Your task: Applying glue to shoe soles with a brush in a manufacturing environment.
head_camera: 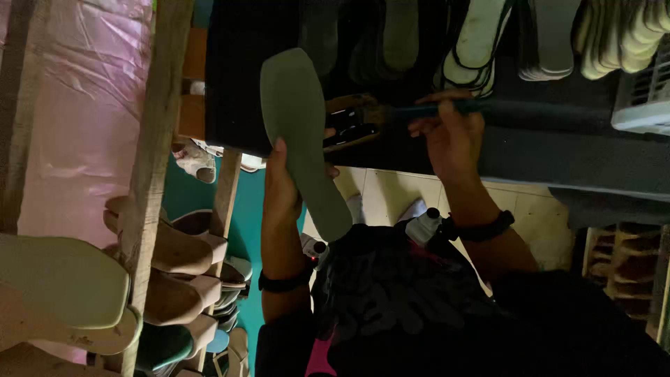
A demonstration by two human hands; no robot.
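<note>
Left hand (283, 185) grips the green insole (301, 132) from behind (upright), right hand (447, 136) clasps a brush (419, 110).

Two hands in view, a wristband on each, so two bands. One green sole (301, 139) held up in the left hand (280, 190), one brush (426, 109) in the right hand (450, 139). One small tin (349, 124). Loads of soles (481, 42) stacked up top, too many to count.

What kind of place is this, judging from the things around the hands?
Probably a small shoe-making workshop. The left hand holds a green insole, the right hand a brush; more soles and finished shoes on a wooden rack surround them.
</note>
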